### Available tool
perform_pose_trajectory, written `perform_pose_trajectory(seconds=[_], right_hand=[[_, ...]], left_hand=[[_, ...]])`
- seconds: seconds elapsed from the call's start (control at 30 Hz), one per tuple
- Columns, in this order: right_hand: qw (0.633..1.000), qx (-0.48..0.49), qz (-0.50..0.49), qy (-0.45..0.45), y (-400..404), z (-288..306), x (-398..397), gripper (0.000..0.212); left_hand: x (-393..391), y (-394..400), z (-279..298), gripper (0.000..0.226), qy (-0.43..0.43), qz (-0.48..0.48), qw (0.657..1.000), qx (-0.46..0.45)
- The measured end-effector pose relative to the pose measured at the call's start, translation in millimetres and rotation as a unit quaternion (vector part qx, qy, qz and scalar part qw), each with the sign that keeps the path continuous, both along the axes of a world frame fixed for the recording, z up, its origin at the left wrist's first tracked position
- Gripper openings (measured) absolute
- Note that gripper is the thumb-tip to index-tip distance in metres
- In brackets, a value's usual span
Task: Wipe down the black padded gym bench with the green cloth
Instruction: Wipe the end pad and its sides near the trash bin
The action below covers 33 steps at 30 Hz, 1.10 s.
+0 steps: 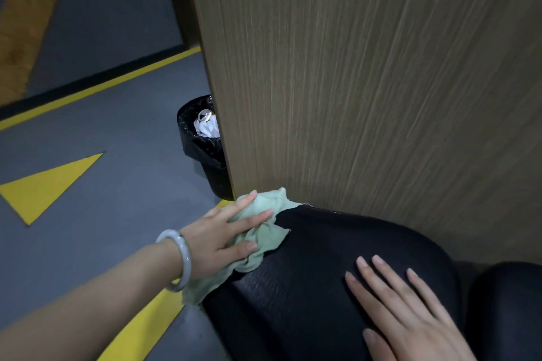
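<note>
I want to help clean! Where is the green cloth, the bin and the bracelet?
green cloth (265, 239): head view, on its middle fold.
bin (209, 155): head view, on its black liner.
bracelet (181, 255): head view, on the band at the left wrist.

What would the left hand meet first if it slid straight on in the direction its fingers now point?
Most likely the wood-grain panel. The left hand presses the green cloth on the bench corner, fingers aimed up and right toward the panel's lower edge; depth is unclear.
</note>
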State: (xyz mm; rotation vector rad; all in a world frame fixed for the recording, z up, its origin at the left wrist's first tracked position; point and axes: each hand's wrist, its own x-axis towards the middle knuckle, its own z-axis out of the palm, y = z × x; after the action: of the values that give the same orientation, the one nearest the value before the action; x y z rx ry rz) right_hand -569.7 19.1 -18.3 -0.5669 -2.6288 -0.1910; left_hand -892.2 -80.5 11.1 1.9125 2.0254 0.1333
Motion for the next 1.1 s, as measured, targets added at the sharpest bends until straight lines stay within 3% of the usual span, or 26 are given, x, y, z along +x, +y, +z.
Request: perform_pose_trajectory(seconds=[0.13,0.33,0.5,0.7,0.87,0.97,1.1], right_hand=[[1.000,-0.017,0.010,-0.004,0.6,-1.5,-0.5,0.063],[1.000,-0.009,0.019,0.002,2.7,-2.8,0.5,0.063],[0.999,-0.030,0.016,0.000,0.9,-1.0,1.3,0.064],[0.998,-0.062,0.023,0.001,0.5,-2.7,2.1,0.064],[0.997,-0.080,0.011,0.009,-2.7,2.8,0.6,0.061],[0.996,-0.085,-0.002,0.002,-7.5,7.6,2.8,0.046],[0.993,-0.110,-0.019,-0.033,-8.6,10.3,7.0,0.056]], left_hand=[[2.7,28.1,4.9,0.059,0.020,0.018,0.999,-0.033],[1.6,50.9,-2.9,0.064,0.021,0.003,1.000,-0.001],[-1.0,16.0,-9.8,0.060,-0.034,0.025,0.998,0.056],[8.4,-40.5,-12.9,0.062,-0.080,0.057,0.993,0.063],[14.8,-21.1,-8.5,0.065,-0.015,0.091,0.996,0.015],[20.8,6.3,-2.9,0.061,0.018,0.116,0.993,-0.005],[26.8,33.3,-0.7,0.047,0.017,0.149,0.989,-0.015]])
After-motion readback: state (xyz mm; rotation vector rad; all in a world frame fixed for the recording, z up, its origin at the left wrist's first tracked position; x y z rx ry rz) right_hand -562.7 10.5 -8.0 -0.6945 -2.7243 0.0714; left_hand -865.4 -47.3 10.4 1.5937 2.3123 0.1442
